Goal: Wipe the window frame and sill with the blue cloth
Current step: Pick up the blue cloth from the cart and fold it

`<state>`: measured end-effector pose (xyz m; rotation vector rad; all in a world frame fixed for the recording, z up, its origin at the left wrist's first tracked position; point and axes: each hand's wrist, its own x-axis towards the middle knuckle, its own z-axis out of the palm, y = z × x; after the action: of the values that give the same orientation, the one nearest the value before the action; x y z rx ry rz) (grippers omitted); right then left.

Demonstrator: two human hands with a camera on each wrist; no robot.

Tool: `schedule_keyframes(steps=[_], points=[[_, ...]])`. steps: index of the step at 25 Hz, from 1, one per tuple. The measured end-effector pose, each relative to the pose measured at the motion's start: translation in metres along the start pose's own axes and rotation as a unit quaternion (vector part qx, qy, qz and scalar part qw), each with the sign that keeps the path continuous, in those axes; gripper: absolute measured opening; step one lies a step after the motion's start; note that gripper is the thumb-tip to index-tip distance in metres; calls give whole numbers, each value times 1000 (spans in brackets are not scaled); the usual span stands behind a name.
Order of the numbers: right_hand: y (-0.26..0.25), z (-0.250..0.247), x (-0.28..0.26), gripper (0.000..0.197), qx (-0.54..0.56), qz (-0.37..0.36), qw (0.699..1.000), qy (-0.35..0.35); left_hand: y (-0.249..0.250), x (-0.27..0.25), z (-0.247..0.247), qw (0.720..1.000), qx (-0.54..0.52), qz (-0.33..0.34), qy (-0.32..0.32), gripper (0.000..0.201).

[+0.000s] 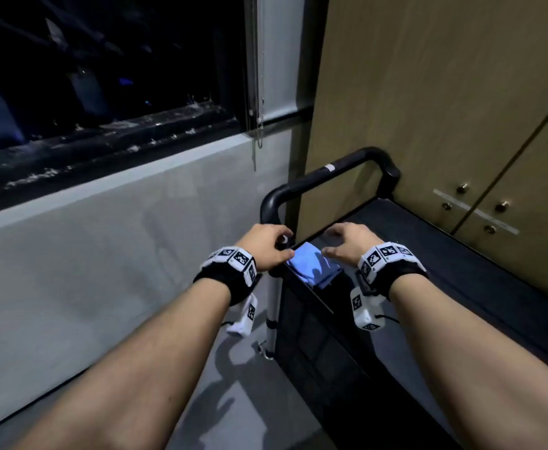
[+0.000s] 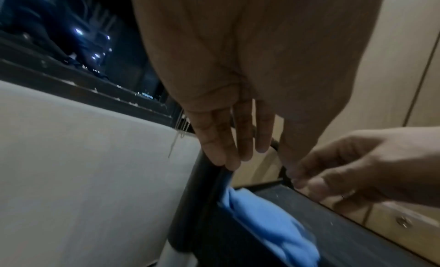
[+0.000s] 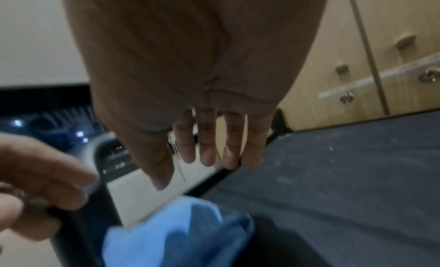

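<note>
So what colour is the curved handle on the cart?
Black, with a small white label near its top; the cart handle shows best in the head view.

Blue cloth (image 1: 311, 264), seemingly black cart (image 1: 460, 271)

From our head we look down on both wrists; each wrist camera looks close along its fingers, sharing the cloth (image 1: 311, 264).

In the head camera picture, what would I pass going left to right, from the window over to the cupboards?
Dark window with its grimy black sill → thin hanging blind cord → black curved cart handle → tan wooden cupboard doors with round metal knobs.
</note>
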<state>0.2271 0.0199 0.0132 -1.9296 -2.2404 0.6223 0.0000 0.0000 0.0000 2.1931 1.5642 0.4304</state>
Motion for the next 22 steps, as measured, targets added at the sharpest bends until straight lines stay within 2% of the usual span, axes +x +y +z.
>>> schedule_keyframes(steps=[3, 6, 9, 10, 12, 15, 17, 19, 22], points=[[17, 23, 15, 51, -34, 39, 998, -46, 11, 12, 46, 998, 13, -13, -55, 44], [25, 46, 32, 42, -40, 40, 995, -81, 21, 28, 74, 990, 49, -30, -127, 29], [32, 59, 42, 40, -28, 41, 994, -93, 20, 44, 80, 986, 58, -53, -146, 26], [34, 62, 44, 33, -20, 44, 994, -97, 21, 47, 80, 987, 59, -54, -143, 27], [36, 58, 42, 18, 9, 28, 995, -93, 26, 50, 72, 991, 39, -47, -116, 27], [33, 23, 38, 18, 74, -66, 994, -34, 34, 49, 46, 998, -62, -18, 27, 39], [21, -16, 34, 24, 149, -130, 980, 9, 35, 46, 22, 984, -122, 9, 126, 56], [-5, -55, 32, 17, 234, -184, 954, 13, 32, 43, -10, 974, -150, 14, 171, 67], [-58, -84, 43, 21, 304, -228, 925, 2, 16, 36, -62, 949, -253, 9, 185, 43]])
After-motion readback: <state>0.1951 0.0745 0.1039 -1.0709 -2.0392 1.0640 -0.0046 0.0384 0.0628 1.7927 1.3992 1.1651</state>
